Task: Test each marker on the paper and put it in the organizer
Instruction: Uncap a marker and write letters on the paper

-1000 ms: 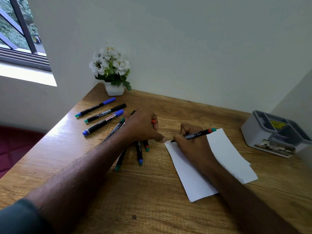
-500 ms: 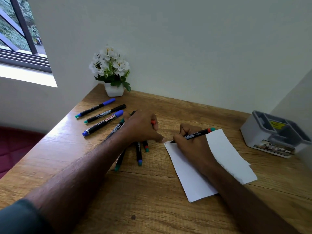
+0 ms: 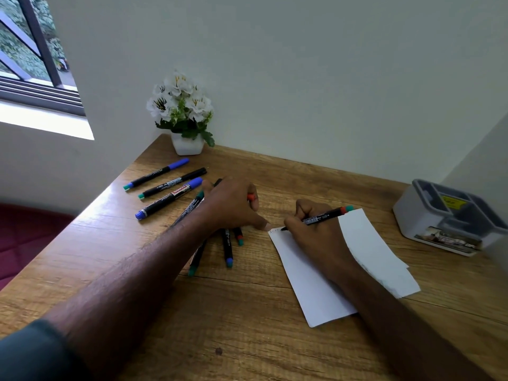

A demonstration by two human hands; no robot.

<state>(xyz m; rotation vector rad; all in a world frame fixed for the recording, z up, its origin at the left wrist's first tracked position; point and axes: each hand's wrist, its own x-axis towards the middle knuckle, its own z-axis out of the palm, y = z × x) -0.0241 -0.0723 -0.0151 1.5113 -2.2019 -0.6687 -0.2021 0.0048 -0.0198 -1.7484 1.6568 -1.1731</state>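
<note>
Marker (image 3: 320, 217) in right hand (image 3: 316, 237), fingers curled round the barrel, tip down on the top left corner of the paper (image 3: 308, 292). Faint scribble visible at that corner. Marker's red-and-teal end points up and right. Paper lies flat on the desk (image 3: 247, 339), a second sheet under it sticking out at the right edge. Left hand (image 3: 233, 204) curled, pinching a red cap (image 3: 250, 197) in the fingers, thumb tip pressed on the desk just beside the paper corner. Left hand sits over a cluster of loose markers (image 3: 227, 250); three more markers (image 3: 170, 198) lie apart, farther left, near the flower pot (image 3: 187, 145). Organizer (image 3: 428, 221) at the desk's right edge, well apart from the paper; no markers visible in it.
</note>
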